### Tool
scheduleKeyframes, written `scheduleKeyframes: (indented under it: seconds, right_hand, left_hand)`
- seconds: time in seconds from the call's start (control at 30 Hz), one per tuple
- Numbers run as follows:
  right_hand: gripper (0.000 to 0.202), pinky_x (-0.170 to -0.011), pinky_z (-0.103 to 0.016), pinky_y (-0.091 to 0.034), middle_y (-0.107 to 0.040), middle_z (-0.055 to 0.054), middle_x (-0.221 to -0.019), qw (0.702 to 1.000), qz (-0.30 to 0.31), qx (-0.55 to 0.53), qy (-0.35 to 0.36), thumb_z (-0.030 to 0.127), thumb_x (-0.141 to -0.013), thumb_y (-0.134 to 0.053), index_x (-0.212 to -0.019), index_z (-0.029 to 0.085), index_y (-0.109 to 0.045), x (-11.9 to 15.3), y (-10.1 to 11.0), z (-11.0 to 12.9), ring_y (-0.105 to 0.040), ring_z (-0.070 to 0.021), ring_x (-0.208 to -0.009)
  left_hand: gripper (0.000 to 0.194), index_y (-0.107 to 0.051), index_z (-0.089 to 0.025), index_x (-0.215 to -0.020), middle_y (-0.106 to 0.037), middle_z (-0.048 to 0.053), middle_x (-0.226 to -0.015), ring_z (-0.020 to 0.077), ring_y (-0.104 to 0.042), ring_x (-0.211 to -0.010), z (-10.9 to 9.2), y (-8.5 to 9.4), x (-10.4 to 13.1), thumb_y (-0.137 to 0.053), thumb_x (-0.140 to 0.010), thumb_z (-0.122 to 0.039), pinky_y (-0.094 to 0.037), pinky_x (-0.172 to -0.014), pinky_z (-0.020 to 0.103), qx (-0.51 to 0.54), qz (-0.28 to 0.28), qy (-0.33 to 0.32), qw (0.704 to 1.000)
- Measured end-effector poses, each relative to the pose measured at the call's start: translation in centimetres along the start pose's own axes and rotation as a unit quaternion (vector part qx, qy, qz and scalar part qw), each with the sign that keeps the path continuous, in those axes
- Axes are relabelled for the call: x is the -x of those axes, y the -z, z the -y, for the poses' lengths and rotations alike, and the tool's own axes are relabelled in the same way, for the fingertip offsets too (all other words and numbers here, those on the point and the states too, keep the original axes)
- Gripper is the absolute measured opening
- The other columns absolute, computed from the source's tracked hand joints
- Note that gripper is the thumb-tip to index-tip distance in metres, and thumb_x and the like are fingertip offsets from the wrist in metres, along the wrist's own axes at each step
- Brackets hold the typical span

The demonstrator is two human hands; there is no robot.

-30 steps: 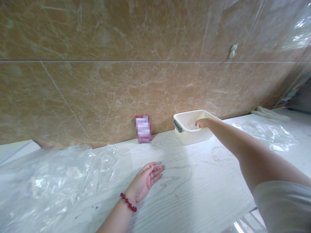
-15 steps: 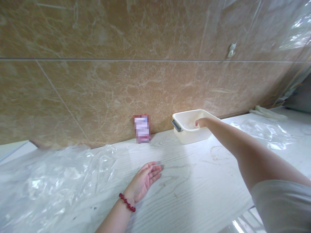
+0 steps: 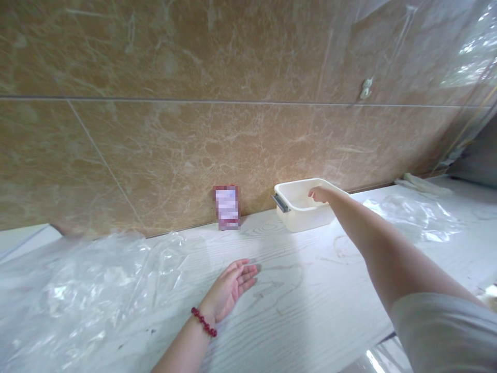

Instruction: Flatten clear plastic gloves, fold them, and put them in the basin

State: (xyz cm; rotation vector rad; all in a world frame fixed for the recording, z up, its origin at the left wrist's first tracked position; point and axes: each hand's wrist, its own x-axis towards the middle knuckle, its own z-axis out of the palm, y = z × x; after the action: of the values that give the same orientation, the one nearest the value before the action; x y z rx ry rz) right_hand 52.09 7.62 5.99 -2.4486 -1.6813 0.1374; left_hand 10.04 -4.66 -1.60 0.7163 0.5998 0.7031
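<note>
Right hand: reaching into white tub over near rim; fingers hidden, grip impossible to tell.
Left hand: spread flat, palm up, resting on bench.
Technique: keep wrist clear of rim; steady tub against wall beyond hand.
Hidden: tub contents; blurred card left of tub; plastic sheet left of left hand.

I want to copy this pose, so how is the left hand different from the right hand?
The left hand lies close by on the white table, palm up and fingers open; the right hand stretches far out into the white plastic tub by the wall. The left wrist wears a red bead bracelet; the right wrist is bare. The left hand holds nothing; whether the right hand grips anything cannot be seen. Both are bare.
</note>
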Motion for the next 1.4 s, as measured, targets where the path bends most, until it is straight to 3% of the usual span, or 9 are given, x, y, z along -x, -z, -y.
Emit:
scheduleKeyframes:
  seconds: [0.23,0.5,0.6,0.7,0.8,0.97,1.17,1.3,1.4]
  right_hand:
    - [0.034,-0.056,-0.025,-0.041,-0.063,-0.006,-0.077,0.999,-0.017,0.027,-0.008,0.01,-0.064,-0.048,-0.095,0.019,-0.06,0.6,2.2,1.3,-0.055,-0.0164,-0.064]
    - [0.018,-0.064,-0.022,-0.04,-0.062,-0.002,-0.085,0.996,-0.069,0.038,0.043,0.021,-0.07,-0.048,-0.082,0.021,-0.062,3.5,5.0,3.0,-0.055,-0.0163,-0.076]
    - [0.02,-0.06,-0.021,-0.04,-0.062,-0.003,-0.081,0.994,-0.096,-0.032,0.05,0.031,-0.073,-0.046,-0.083,0.021,-0.06,5.6,4.8,4.3,-0.056,-0.0151,-0.071]
    - [0.027,-0.052,-0.021,-0.04,-0.061,-0.004,-0.072,0.974,-0.141,-0.166,0.058,0.04,-0.075,-0.043,-0.084,0.019,-0.058,8.5,3.6,6.5,-0.054,-0.0123,-0.059]
    - [0.027,-0.05,-0.02,-0.041,-0.059,-0.003,-0.068,0.944,-0.162,-0.264,0.112,0.041,-0.071,-0.047,-0.082,0.018,-0.058,11.8,1.9,9.0,-0.053,-0.0115,-0.059]
    - [0.026,-0.047,-0.019,-0.042,-0.057,-0.002,-0.066,0.892,-0.124,-0.404,0.16,0.04,-0.067,-0.052,-0.077,0.016,-0.055,15.6,-1.0,12.4,-0.051,-0.0102,-0.057]
    - [0.026,-0.046,-0.018,-0.041,-0.053,0.0,-0.062,0.828,-0.071,-0.52,0.198,0.041,-0.069,-0.05,-0.075,0.016,-0.05,17.9,-4.0,16.5,-0.05,-0.0086,-0.057]
    - [0.025,-0.045,-0.019,-0.04,-0.052,0.0,-0.061,0.825,-0.038,-0.521,0.216,0.041,-0.07,-0.048,-0.076,0.017,-0.05,18.6,-6.4,19.5,-0.049,-0.0088,-0.055]
    - [0.023,-0.046,-0.02,-0.041,-0.053,0.0,-0.061,0.841,-0.055,-0.494,0.214,0.039,-0.071,-0.046,-0.076,0.017,-0.051,18.9,-8.6,20.8,-0.05,-0.0096,-0.055]
  left_hand:
    - [0.019,-0.048,-0.012,-0.096,-0.057,0.013,-0.098,0.018,-0.053,-0.095,0.1,0.0,0.0,-0.046,-0.078,-0.018,-0.035,-0.089,0.035,-0.004,0.002,-0.007,1.0]
    - [0.022,-0.047,-0.012,-0.097,-0.057,0.013,-0.097,0.018,-0.053,-0.094,0.2,0.4,-0.2,-0.048,-0.077,-0.019,-0.036,-0.089,0.035,-0.005,0.022,-0.016,1.0]
    - [0.021,-0.047,-0.012,-0.097,-0.058,0.013,-0.095,0.0174,-0.054,-0.093,0.3,0.4,-0.1,-0.047,-0.077,-0.019,-0.036,-0.089,0.034,-0.001,0.029,-0.02,0.999]
    - [0.02,-0.047,-0.012,-0.096,-0.059,0.012,-0.093,0.017,-0.055,-0.09,0.4,0.5,-0.1,-0.048,-0.077,-0.019,-0.036,-0.088,0.034,-0.001,0.037,-0.026,0.999]
    - [0.017,-0.048,-0.012,-0.093,-0.06,0.011,-0.088,0.0165,-0.057,-0.086,0.5,0.6,-0.2,-0.047,-0.077,-0.018,-0.038,-0.085,0.034,-0.005,0.028,-0.03,0.999]
    - [0.015,-0.048,-0.012,-0.091,-0.061,0.009,-0.082,0.0148,-0.059,-0.078,0.5,0.5,-0.3,-0.046,-0.077,-0.016,-0.043,-0.079,0.032,-0.002,0.003,-0.023,1.0]
    - [0.013,-0.051,-0.012,-0.088,-0.061,0.009,-0.078,0.013,-0.059,-0.073,0.3,0.2,-0.1,-0.047,-0.077,-0.015,-0.045,-0.074,0.028,0.0,-0.01,-0.02,1.0]
    - [0.015,-0.051,-0.012,-0.089,-0.061,0.009,-0.078,0.0137,-0.059,-0.074,0.4,0.3,-0.1,-0.049,-0.076,-0.02,-0.045,-0.075,0.029,-0.002,0.0,-0.027,1.0]
    - [0.016,-0.051,-0.012,-0.09,-0.061,0.01,-0.08,0.0154,-0.059,-0.077,0.5,0.4,-0.2,-0.049,-0.076,-0.02,-0.043,-0.078,0.032,-0.001,0.019,-0.033,0.999]
